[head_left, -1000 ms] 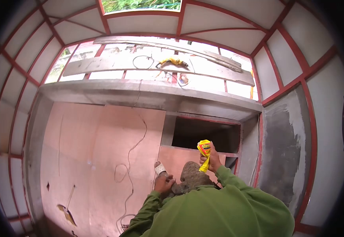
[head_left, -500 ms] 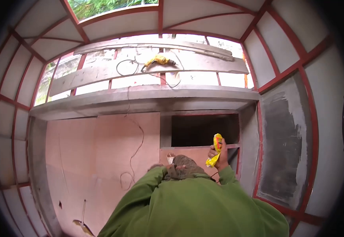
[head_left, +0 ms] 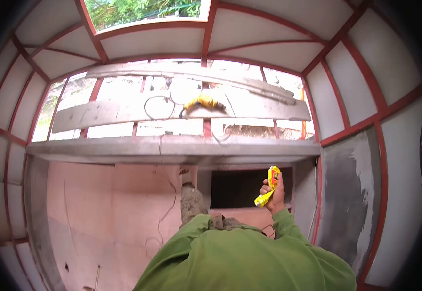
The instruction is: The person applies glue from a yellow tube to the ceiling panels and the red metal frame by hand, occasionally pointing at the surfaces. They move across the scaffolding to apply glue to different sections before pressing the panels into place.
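Note:
My right hand [head_left: 277, 195] is closed round a crumpled yellow packet [head_left: 273, 178] with red and dark print. It is held up to the right of my body, in front of the dark opening [head_left: 240, 188]. The green left sleeve [head_left: 191, 225] bends in towards my waist, and no fingers of my left hand can be made out there. My leg [head_left: 191, 201] in stained trousers stretches forward, its foot [head_left: 186, 176] near the grey ledge.
A yellow power drill [head_left: 203, 102] with a looped cord lies on a wooden plank [head_left: 138, 110] beyond the grey ledge [head_left: 99, 148]. Red-framed panels rise at both sides. A thin wire runs over the pinkish surface [head_left: 104, 203], left of my leg.
The view has shifted, so the ledge, planks and drill sit lower. My leg and foot now show stretched forward. The yellow packet is still in my right hand.

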`<state>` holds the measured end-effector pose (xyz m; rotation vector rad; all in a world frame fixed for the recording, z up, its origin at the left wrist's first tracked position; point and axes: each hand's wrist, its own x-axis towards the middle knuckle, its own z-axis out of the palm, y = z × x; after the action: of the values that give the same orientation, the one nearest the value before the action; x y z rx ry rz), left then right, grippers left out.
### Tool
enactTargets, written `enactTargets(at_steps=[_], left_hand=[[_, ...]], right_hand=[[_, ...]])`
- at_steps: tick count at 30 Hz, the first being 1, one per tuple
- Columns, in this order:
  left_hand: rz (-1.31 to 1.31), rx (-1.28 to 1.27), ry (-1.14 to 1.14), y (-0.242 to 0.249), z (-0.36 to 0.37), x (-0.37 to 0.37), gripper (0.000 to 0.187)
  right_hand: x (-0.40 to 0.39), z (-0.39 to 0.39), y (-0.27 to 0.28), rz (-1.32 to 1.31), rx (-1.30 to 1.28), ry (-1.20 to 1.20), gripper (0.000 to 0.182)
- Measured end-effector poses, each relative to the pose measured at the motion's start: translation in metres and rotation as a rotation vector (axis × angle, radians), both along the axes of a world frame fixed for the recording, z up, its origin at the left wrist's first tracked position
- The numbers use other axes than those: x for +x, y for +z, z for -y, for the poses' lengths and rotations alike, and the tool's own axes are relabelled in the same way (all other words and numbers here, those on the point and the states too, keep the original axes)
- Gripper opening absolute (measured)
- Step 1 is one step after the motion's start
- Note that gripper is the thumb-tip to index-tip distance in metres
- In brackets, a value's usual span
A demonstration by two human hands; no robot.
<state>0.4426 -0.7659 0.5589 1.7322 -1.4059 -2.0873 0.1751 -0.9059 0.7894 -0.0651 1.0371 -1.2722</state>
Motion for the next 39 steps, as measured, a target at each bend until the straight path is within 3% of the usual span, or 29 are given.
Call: enactTargets(at_steps=[4,6,7,8,11,12,13,15,16,17,18,19,20,21,22,26,31,33,34,35,36,37,39], left_hand=[[-0.008,-0.166,-0.089,0.009,0.132,-0.008,0.065],[-0.007,-0.227,-0.153,0.023,0.163,-0.016,0.064],[-0.003,-0.255,-0.194,0.015,0.153,0.018,0.064],[-0.002,-0.276,-0.241,0.03,0.188,-0.009,0.064],[0.01,-0.306,-0.363,0.053,0.212,0.021,0.064],[-0.228,-0.15,-0.034,0.094,0.223,0.035,0.054],[-0.224,-0.15,-0.057,0.089,0.231,0.04,0.054],[-0.357,-0.469,0.21,0.061,0.253,0.046,0.045],[-0.544,-0.167,0.279,0.039,0.274,0.047,0.042],[-0.55,0.078,0.235,0.119,0.299,0.074,0.05],[-0.527,-0.048,0.199,0.059,0.314,0.071,0.05],[-0.54,-0.063,0.196,0.06,0.331,0.077,0.053],[-0.315,-0.075,0.071,0.087,0.349,0.095,0.055],[-0.341,-0.067,0.14,0.054,0.359,0.1,0.057],[-0.298,-0.074,0.244,0.063,0.366,0.109,0.058],[-0.036,-0.147,0.122,0.057,0.427,0.15,0.059],[-0.023,-0.321,0.275,0.085,0.515,0.182,0.049],[0.037,-0.557,0.272,0.089,0.566,0.19,0.052],[0.141,-0.581,0.287,0.137,0.585,0.185,0.054],[0.208,-0.8,0.242,0.11,0.627,0.191,0.056],[0.176,-0.852,0.307,0.132,0.658,0.185,0.058],[0.213,-0.812,0.312,0.192,0.681,0.174,0.062],[0.246,-1.093,0.323,0.249,0.749,0.156,0.066]], right_hand=[[0.059,0.101,0.021,-0.049,-0.049,0.076,0.046],[0.079,0.138,0.037,-0.098,-0.103,0.123,0.046],[0.083,0.155,0.048,-0.101,-0.124,0.095,0.046],[0.086,0.167,0.06,-0.171,-0.142,0.06,0.045],[0.078,0.184,0.093,-0.317,-0.198,-0.096,0.042],[0.063,0.182,0.096,-0.333,-0.237,-0.155,0.042],[0.058,0.18,0.112,-0.355,-0.224,-0.247,0.044],[0.032,0.166,0.125,-0.346,-0.263,-0.396,0.046],[0.011,0.156,0.121,-0.383,-0.252,-0.486,0.047],[0.003,0.148,0.128,-0.401,-0.254,-0.588,0.047],[-0.006,0.141,0.131,-0.408,-0.268,-0.655,0.044],[-0.013,0.135,0.136,-0.427,-0.259,-0.752,0.042],[-0.02,0.128,0.14,-0.464,-0.234,-0.809,0.04],[-0.013,0.125,0.15,-0.495,-0.271,-0.847,0.039],[-0.021,0.122,0.146,-0.483,-0.252,-0.881,0.04],[-0.031,0.136,0.14,-0.405,-0.279,-0.887,0.042],[-0.021,0.232,0.123,-0.35,-0.244,-0.89,0.045],[-0.014,0.272,0.128,-0.344,-0.267,-0.804,0.044],[-0.018,0.29,0.126,-0.343,-0.259,-0.807,0.044],[-0.024,0.31,0.122,-0.29,-0.279,-0.758,0.044],[-0.029,0.333,0.122,-0.234,-0.302,-0.709,0.044],[-0.027,0.355,0.14,-0.205,-0.32,-0.654,0.045],[-0.051,0.407,0.143,-0.245,-0.362,-0.621,0.047]])
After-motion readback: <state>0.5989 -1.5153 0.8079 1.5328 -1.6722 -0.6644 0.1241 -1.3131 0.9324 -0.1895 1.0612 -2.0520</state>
